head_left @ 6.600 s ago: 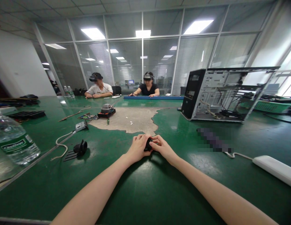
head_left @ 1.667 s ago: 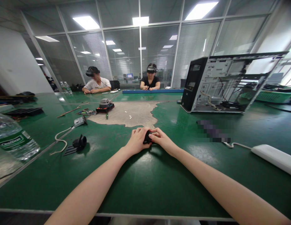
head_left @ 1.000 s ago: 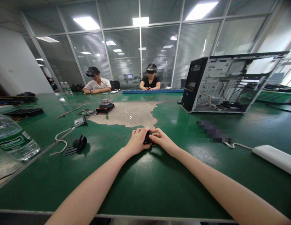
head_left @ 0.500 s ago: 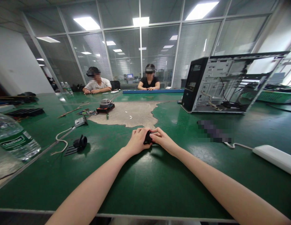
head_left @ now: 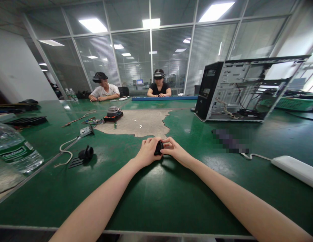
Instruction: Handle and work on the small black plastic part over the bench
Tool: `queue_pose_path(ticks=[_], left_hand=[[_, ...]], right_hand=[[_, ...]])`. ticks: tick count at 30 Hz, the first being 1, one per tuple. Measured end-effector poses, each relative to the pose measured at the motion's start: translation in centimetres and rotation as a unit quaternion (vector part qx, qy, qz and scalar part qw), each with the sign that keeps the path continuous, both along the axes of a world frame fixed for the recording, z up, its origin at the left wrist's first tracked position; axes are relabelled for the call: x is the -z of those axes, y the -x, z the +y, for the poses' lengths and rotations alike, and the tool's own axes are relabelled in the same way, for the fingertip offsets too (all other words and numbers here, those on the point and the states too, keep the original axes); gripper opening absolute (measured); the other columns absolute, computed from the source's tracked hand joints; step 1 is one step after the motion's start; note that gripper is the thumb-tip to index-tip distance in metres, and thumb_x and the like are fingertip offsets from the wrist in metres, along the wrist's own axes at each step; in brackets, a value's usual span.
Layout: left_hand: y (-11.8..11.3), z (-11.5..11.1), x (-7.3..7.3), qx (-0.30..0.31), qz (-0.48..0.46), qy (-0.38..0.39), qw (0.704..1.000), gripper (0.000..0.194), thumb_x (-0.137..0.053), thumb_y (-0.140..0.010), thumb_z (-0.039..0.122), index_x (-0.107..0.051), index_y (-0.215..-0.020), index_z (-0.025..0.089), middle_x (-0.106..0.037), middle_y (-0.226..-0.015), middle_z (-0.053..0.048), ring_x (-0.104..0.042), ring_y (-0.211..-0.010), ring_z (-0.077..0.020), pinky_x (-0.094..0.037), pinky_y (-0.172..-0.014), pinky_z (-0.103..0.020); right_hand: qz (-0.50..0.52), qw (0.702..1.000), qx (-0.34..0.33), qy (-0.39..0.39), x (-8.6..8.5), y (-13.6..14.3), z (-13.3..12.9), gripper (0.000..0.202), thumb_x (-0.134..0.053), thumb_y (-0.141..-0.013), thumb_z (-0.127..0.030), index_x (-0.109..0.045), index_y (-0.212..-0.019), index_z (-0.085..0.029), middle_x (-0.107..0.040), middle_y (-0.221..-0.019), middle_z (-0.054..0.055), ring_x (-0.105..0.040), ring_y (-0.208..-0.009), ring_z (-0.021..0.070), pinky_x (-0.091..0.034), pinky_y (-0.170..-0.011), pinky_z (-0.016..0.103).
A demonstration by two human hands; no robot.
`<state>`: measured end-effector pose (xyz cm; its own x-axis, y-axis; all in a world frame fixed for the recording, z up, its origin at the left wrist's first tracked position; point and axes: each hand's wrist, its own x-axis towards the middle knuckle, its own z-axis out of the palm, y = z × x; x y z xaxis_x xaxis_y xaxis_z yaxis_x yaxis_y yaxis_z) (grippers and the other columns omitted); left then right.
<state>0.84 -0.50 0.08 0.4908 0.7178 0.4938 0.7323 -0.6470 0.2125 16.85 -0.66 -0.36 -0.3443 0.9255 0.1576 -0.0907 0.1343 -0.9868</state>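
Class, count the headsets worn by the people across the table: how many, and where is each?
2: one headset on the person in white, at left; another on the person in black, near the middle. Others may be hidden.

Computer case (head_left: pixel 231 90) (open-sided) on green table (head_left: pixel 156 201)

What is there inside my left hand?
Your left hand holds a small black object; part of it shows beside your right hand. The rest is covered, so its full shape cannot be seen.
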Motion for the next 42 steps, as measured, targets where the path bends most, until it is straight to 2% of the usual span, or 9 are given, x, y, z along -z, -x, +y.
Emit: queue_pose_path(ticks=[4, 11, 18, 22, 30, 36, 42], left_hand=[[0.00, -0.16, -0.17, -0.002, 0.000, 0.009, 1.000, 0.057, -0.062, -0.063, 0.027, -0.034, -0.113, 0.024, -0.048, -0.112, -0.004, -0.039, -0.103, -0.0233, -0.029, -0.085, -0.037], [-0.02, -0.09, -0.13, -0.004, 0.004, 0.013, 1.000, 0.058, -0.062, -0.063, 0.026, -0.034, -0.113, 0.024, -0.048, -0.113, -0.004, -0.039, -0.104, -0.0236, -0.029, -0.085, -0.037], [0.02, -0.13, -0.08, -0.003, 0.003, 0.005, 1.000, 0.057, -0.062, -0.063, 0.025, -0.035, -0.113, 0.023, -0.048, -0.113, -0.004, -0.040, -0.102, -0.0233, -0.029, -0.084, -0.036], [0.07, -0.18, -0.10, 0.000, 0.001, -0.001, 1.000, 0.056, -0.062, -0.063, 0.027, -0.034, -0.113, 0.023, -0.049, -0.112, -0.003, -0.040, -0.102, -0.0231, -0.030, -0.084, -0.036], [0.02, -0.09, -0.12, -0.005, 0.000, 0.012, 1.000, 0.058, -0.062, -0.062, 0.026, -0.034, -0.113, 0.023, -0.048, -0.112, -0.004, -0.040, -0.103, -0.0234, -0.029, -0.084, -0.036], [-0.06, -0.16, -0.17, -0.006, 0.001, 0.013, 1.000, 0.059, -0.062, -0.062, 0.025, -0.034, -0.114, 0.024, -0.048, -0.113, -0.004, -0.040, -0.102, -0.0239, -0.029, -0.084, -0.036], [-0.01, -0.11, -0.22, -0.003, 0.002, 0.014, 1.000, 0.059, -0.063, -0.062, 0.025, -0.034, -0.114, 0.024, -0.048, -0.113, -0.004, -0.039, -0.104, -0.0242, -0.029, -0.084, -0.037]], right_hand=[[0.013, 1.000, 0.008, 0.004, 0.29, 0.11, 0.07, 0.026, -0.062, -0.067, -0.032, -0.047, -0.086, -0.021, -0.057, -0.074, -0.002, -0.055, -0.070, 0.0118, -0.043, -0.068, 0.029], [-0.023, 0.999, 0.048, -0.004, 0.98, 0.16, 0.75, 0.030, -0.064, -0.064, -0.033, -0.051, -0.086, -0.018, -0.058, -0.087, 0.003, -0.055, -0.080, 0.0143, -0.043, -0.075, 0.032], [-0.027, 1.000, 0.005, -0.013, 0.15, -0.04, 0.15, 0.034, -0.069, -0.060, -0.026, -0.047, -0.087, -0.021, -0.057, -0.079, -0.002, -0.055, -0.077, 0.0133, -0.043, -0.074, 0.031], [-0.006, 1.000, 0.009, -0.002, 0.28, 0.03, 0.14, 0.025, -0.061, -0.069, -0.034, -0.048, -0.086, -0.021, -0.058, -0.077, -0.001, -0.055, -0.073, 0.0125, -0.043, -0.072, 0.031], [-0.018, 0.999, 0.032, 0.000, 0.96, 0.02, 0.75, 0.031, -0.062, -0.067, -0.035, -0.052, -0.090, -0.018, -0.058, -0.092, 0.004, -0.055, -0.085, 0.0152, -0.043, -0.079, 0.033], [-0.008, 1.000, -0.016, 0.001, 0.35, -0.29, 0.37, 0.037, -0.069, -0.059, -0.023, -0.048, -0.090, -0.022, -0.057, -0.081, -0.001, -0.055, -0.078, 0.0135, -0.044, -0.074, 0.031], [0.010, 1.000, -0.004, 0.007, 0.26, 0.04, 0.19, 0.027, -0.062, -0.068, -0.033, -0.047, -0.087, -0.021, -0.057, -0.071, -0.002, -0.056, -0.068, 0.0117, -0.044, -0.068, 0.029]])
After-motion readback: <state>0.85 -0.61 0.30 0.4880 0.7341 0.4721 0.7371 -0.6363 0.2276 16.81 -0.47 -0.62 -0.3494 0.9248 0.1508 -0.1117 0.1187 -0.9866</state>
